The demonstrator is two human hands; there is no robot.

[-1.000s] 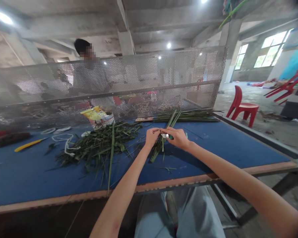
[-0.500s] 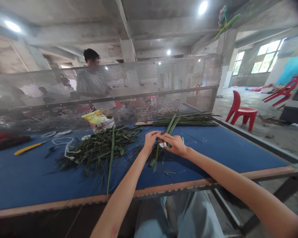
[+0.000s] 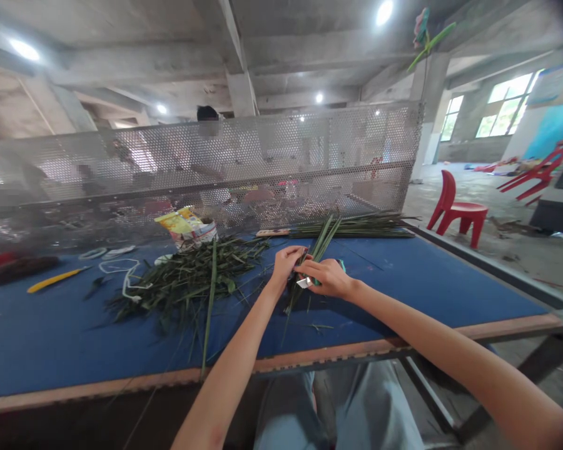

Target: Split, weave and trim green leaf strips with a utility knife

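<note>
Over the blue table top my left hand [image 3: 287, 265] is closed, fingertips pinched on the green leaf strips [image 3: 326, 239]. These long, narrow strips run from under my hands toward the back in a small fan. My right hand [image 3: 331, 277] presses in from the right, its fingers closed around a green-handled cutter [image 3: 304, 283]. A flat, pale metal piece of it sticks out below the fingers; most of the handle is covered by my palm. Both hands nearly touch, and the exact spot where they meet is hidden by fingers.
A heap of cut leaves [image 3: 187, 281] lies left of my hands, beside white cord [image 3: 130, 275] and a yellow-handled knife [image 3: 56, 280]. Behind stand a tub with a yellow packet [image 3: 187, 225], more long stalks [image 3: 356, 229] and a perforated metal screen [image 3: 281, 156]. A person [image 3: 208, 119] is beyond it.
My right hand has shifted slightly down and left, and the cutter's metal piece has tilted and lowered. My left hand stays nearly in place. The person behind the screen moved right.
</note>
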